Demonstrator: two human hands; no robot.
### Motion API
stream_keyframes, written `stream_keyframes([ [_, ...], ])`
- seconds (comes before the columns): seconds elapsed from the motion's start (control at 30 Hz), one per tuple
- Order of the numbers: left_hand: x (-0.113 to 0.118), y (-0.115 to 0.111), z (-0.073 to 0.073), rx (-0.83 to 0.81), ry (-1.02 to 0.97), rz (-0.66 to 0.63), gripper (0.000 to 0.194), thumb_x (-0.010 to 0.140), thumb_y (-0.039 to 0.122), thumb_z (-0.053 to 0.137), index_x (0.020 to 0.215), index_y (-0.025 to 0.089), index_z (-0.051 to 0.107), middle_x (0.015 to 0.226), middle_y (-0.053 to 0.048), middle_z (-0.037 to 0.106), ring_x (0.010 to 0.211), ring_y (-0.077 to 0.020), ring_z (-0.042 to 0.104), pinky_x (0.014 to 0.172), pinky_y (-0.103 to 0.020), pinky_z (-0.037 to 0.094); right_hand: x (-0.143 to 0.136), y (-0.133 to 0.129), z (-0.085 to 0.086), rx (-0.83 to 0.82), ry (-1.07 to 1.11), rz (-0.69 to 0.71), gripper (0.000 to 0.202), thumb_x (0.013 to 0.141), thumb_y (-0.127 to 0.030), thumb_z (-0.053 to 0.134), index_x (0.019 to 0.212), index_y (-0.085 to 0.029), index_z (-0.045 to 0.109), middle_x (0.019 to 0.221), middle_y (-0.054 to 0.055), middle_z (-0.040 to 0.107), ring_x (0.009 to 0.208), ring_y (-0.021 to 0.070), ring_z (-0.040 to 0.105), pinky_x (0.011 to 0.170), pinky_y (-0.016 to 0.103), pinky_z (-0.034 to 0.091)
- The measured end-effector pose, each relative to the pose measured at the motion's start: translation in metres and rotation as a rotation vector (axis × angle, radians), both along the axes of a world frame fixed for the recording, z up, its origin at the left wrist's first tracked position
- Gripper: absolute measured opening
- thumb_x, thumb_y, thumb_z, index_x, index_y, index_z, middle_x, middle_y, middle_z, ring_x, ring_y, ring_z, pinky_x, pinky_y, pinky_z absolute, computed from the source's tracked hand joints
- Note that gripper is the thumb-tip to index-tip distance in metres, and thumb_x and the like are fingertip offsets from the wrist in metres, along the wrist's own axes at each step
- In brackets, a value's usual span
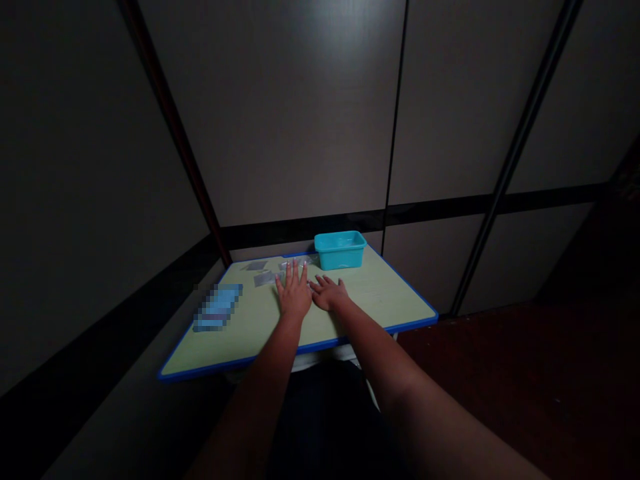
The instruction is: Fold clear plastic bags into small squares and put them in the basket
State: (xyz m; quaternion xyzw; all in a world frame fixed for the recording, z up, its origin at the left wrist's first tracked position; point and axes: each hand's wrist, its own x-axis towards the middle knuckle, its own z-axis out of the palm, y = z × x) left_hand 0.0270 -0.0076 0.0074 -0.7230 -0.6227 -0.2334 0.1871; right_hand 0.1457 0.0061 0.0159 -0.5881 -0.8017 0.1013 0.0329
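Note:
My left hand (295, 293) lies flat near the middle of the table, fingers spread and pointing away from me. Beside it my right hand (327, 292) rests palm down, its fingers stretched out toward the left hand. Several thin clear plastic pieces, perhaps small bags (265, 278), lie by the left fingertips; part of them is hidden under or behind that hand. Beyond the right hand stands a turquoise plastic basket (341, 258), apart from the fingers. I see nothing gripped in either hand.
The small table (380, 293) has a pale top and a blue edge. A blurred-out blue flat item (219, 308) lies at its left side. Panelled wall (300, 133) stands close behind and to the left. Dark red floor (500, 373) stretches to the right.

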Motion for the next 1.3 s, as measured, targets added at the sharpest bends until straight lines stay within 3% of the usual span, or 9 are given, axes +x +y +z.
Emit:
stream_keyframes([
  [0.27,-0.002,0.005,-0.005,-0.028,0.058,-0.010,0.053,0.088,0.027,0.035,0.140,0.014,0.035,0.152,-0.009,0.017,0.141,-0.0225,0.009,0.110,-0.053,0.010,0.002,0.009,-0.004,-0.040,-0.035,0.056,0.060,0.090,-0.056,0.013,0.146,-0.033,0.010,0.154,0.001,0.000,0.141,0.0262,0.000,0.104,0.064,0.004],
  [0.6,-0.026,0.042,-0.005,-0.021,0.023,-0.217,0.050,0.088,0.032,0.041,0.135,0.019,0.042,0.151,-0.011,0.021,0.138,-0.0291,0.018,0.108,-0.056,0.016,0.010,0.031,0.005,-0.056,-0.030,0.350,0.062,0.091,-0.056,0.019,0.146,-0.027,0.018,0.153,0.008,0.001,0.141,0.0257,-0.003,0.104,0.063,0.003],
  [0.7,-0.033,0.052,-0.005,-0.016,-0.096,-0.272,0.045,0.088,0.032,0.041,0.129,0.017,0.049,0.149,-0.013,0.026,0.135,-0.0314,0.023,0.107,-0.054,0.019,0.014,0.038,0.004,-0.053,0.057,0.396,0.064,0.091,-0.057,0.020,0.147,-0.027,0.011,0.153,0.007,0.004,0.141,0.0233,-0.001,0.105,0.062,0.000],
  [0.8,-0.045,0.050,0.000,-0.022,-0.253,-0.432,0.043,0.087,0.035,0.043,0.122,0.012,0.053,0.139,-0.017,0.040,0.128,-0.0290,0.035,0.105,-0.047,0.028,0.022,0.047,0.000,-0.104,0.233,0.394,0.063,0.093,-0.056,0.009,0.147,-0.025,0.006,0.153,0.006,0.005,0.141,0.0207,0.002,0.108,0.057,0.000],
  [0.9,-0.057,0.040,0.011,-0.099,-0.402,-0.583,0.035,0.088,0.034,0.042,0.115,0.016,0.055,0.121,-0.012,0.054,0.115,-0.0226,0.048,0.101,-0.041,0.037,0.031,0.056,-0.008,-0.085,0.489,0.404,0.066,0.091,-0.058,0.003,0.147,-0.025,0.007,0.154,0.004,0.004,0.141,0.0203,0.003,0.111,0.052,0.005],
  [1.0,-0.059,0.030,0.016,-0.151,-0.311,-0.738,0.034,0.087,0.031,0.045,0.118,0.018,0.053,0.119,-0.011,0.052,0.112,-0.0225,0.047,0.097,-0.040,0.039,0.036,0.059,-0.015,-0.047,0.700,0.418,0.066,0.091,-0.060,0.009,0.147,-0.025,0.014,0.154,0.004,0.012,0.141,0.0190,0.008,0.112,0.047,0.011],
  [1.1,-0.056,0.026,0.014,-0.241,-0.206,-0.852,0.035,0.086,0.028,0.046,0.117,0.018,0.056,0.115,-0.011,0.053,0.106,-0.0238,0.048,0.092,-0.040,0.041,0.034,0.055,-0.016,0.081,0.749,0.415,0.058,0.093,-0.052,0.024,0.143,-0.021,0.030,0.150,0.009,0.025,0.139,0.0204,0.018,0.111,0.044,0.018],
  [1.23,-0.055,0.029,0.010,-0.312,-0.137,-0.802,0.033,0.085,0.028,0.048,0.113,0.018,0.062,0.106,-0.011,0.055,0.100,-0.0251,0.047,0.089,-0.042,0.041,0.031,0.046,-0.009,0.300,0.601,0.317,0.037,0.091,-0.031,0.038,0.119,-0.015,0.056,0.123,0.014,0.054,0.118,0.0226,0.046,0.101,0.041,0.035],
  [1.3,-0.056,0.031,0.010,-0.310,-0.140,-0.775,0.031,0.085,0.027,0.048,0.109,0.019,0.065,0.102,-0.010,0.056,0.098,-0.0249,0.047,0.088,-0.041,0.040,0.031,0.044,-0.006,0.352,0.492,0.211,0.028,0.087,-0.025,0.045,0.105,-0.014,0.062,0.105,0.013,0.060,0.102,0.0229,0.052,0.091,0.039,0.040],
])
